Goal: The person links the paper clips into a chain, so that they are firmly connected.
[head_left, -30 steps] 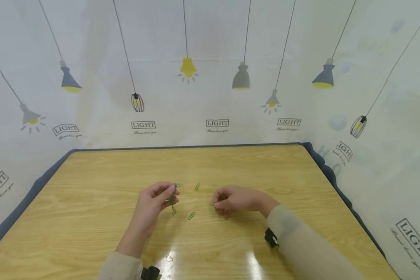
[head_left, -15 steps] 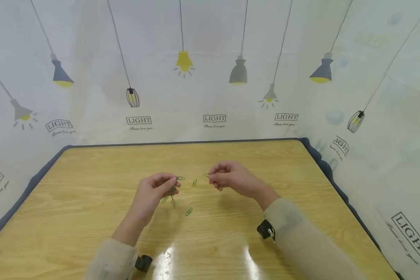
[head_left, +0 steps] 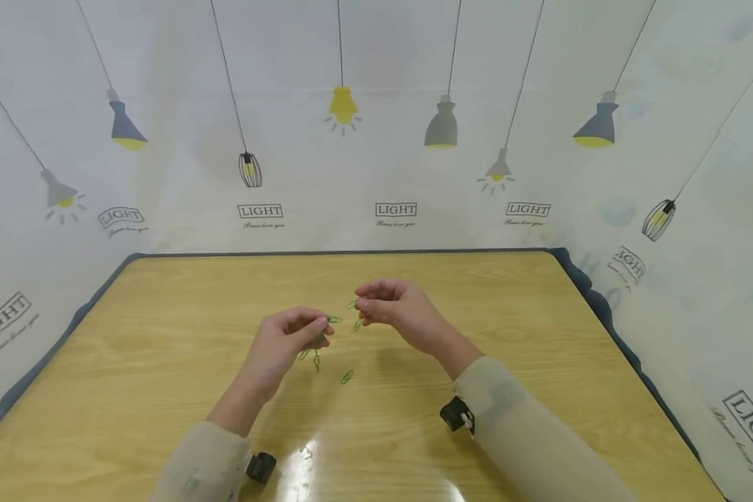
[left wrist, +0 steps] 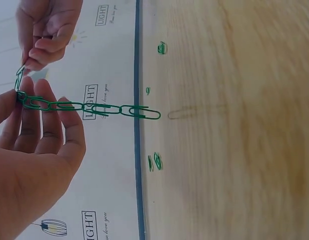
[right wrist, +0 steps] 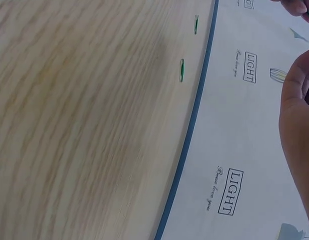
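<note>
My left hand (head_left: pixel 285 341) pinches a chain of green paper clips (left wrist: pixel 102 108) between thumb and fingertips. The chain hangs towards the tabletop, and one clip (head_left: pixel 335 319) sticks out past the fingertips on the right. Close by, slightly higher in the head view, my right hand (head_left: pixel 401 310) holds a single green paper clip (head_left: pixel 351 305) by thumb and forefinger, its free end facing left. A small gap separates these two clips in the head view. My right fingertips lie mostly outside the right wrist view, where the hand (right wrist: pixel 299 110) shows at the edge.
Loose green paper clips lie on the wooden table (head_left: pixel 163 362), one (head_left: pixel 347 377) below the hands and another (head_left: pixel 358 324) under the right fingertips. The left wrist view shows more clips (left wrist: pixel 157 161). A pale curtain (head_left: pixel 314 230) printed with lamps surrounds the table's far and side edges.
My right hand has lifted a paper clip from the table and carried it up and left, close to the left hand. The left hand keeps its chain and has barely shifted.
</note>
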`<state>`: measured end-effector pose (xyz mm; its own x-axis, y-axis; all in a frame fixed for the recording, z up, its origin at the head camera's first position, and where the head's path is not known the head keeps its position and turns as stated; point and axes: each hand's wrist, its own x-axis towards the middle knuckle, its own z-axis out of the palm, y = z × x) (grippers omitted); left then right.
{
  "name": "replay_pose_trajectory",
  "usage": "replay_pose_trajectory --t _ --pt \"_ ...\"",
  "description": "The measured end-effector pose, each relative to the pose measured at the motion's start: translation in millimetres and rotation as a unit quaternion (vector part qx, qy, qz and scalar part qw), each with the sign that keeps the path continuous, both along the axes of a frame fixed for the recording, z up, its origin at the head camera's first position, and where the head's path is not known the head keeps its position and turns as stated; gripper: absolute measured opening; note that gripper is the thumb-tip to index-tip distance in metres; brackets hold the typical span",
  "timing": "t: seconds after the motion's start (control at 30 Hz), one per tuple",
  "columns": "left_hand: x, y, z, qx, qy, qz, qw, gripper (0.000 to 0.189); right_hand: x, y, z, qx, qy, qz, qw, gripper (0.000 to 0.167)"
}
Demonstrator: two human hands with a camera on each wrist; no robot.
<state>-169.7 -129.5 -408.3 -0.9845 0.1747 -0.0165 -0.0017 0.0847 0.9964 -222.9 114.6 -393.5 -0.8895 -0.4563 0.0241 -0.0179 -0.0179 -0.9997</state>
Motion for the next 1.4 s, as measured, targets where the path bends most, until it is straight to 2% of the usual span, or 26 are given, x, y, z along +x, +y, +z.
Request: replay_pose_trajectory --t 0.23,0.5,0.7,1.4 --pt "-0.4 4.3 0.6 -0.005 0.004 -0.01 0.9999 0.028 1.1 -6 -4.9 -0.011 0.025 0.005 0.9996 0.018" --pt "0.2 6.6 0.1 -0.01 0.018 -0.022 0.9996 0.029 4.8 -15 -7.8 -0.02 0.014 0.024 0.9994 0.019" --pt "0.2 4.0 -1.2 -0.021 0.01 -0.015 0.9996 0.029 5.3 -19 -10.7 -0.02 0.016 0.036 0.999 0.021" --pt "-2.3 -1.3 -4.2 -0.011 0.014 -0.021 0.9996 0.026 3.7 -18 -11.1 0.003 0.0 0.042 0.9991 0.015"
